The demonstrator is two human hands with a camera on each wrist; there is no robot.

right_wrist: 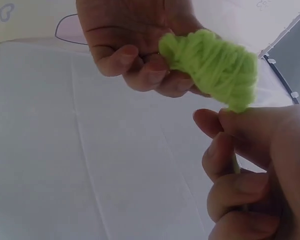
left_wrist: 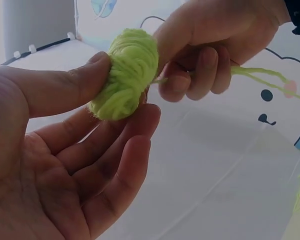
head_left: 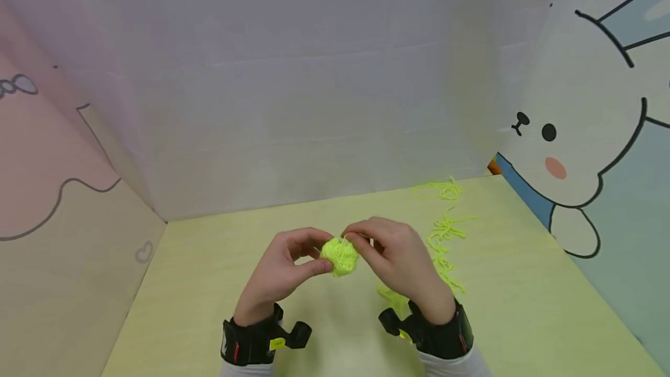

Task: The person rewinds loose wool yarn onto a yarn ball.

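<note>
Yarn ball (head_left: 340,258), bright yellow-green, held up by a person above a pale table (head_left: 209,284). I'd guess it is light and soft, likely to squash under pressure and not slippery; the wound middle seems the safest place to hold, since pulling loose turns could unravel it. The left hand (head_left: 280,269) grips the ball, thumb on one side, fingers on the other, its outer fingers loosely bent. The right hand (head_left: 399,258), just beside it, has its fingers curled around a strand (left_wrist: 241,70) that trails out past them, thumb and forefinger close to the ball. Both arms reach forward, hands angled toward each other, black straps (head_left: 253,345) around the wrists. Loose yarn (head_left: 445,228) lies on the table to the right.
</note>
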